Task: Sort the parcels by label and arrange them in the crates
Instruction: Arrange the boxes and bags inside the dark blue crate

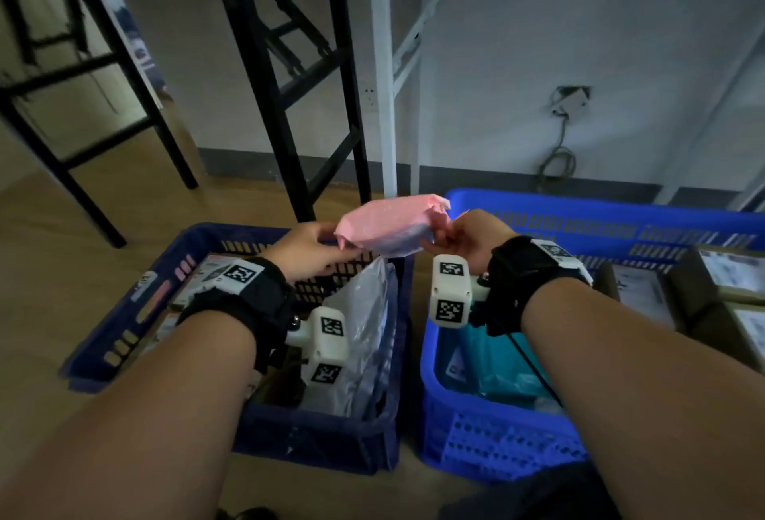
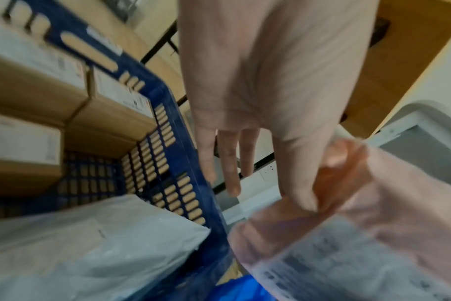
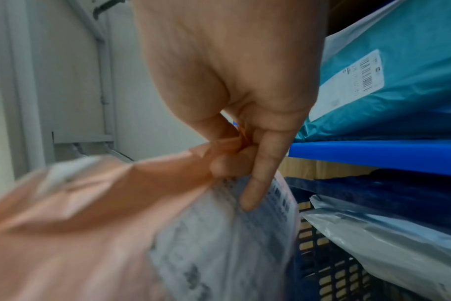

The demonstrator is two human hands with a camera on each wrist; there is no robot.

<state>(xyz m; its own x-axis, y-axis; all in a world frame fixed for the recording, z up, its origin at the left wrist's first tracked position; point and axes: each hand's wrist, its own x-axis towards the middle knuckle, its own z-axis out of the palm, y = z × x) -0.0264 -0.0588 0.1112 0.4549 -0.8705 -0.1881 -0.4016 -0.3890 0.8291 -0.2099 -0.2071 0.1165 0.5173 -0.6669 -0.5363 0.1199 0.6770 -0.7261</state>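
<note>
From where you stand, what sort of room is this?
Probably a plain workroom or small parcel-sorting spot, not a proper warehouse. Two blue crates sit on a wooden floor, holding cardboard boxes and plastic mailing bags with printed labels, and folding table legs stand by a bare wall.

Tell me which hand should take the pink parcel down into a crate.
Right, probably. The right hand pinches the pink parcel firmly at a bunched corner; the left hand grips only an edge, other fingers straight.
</note>
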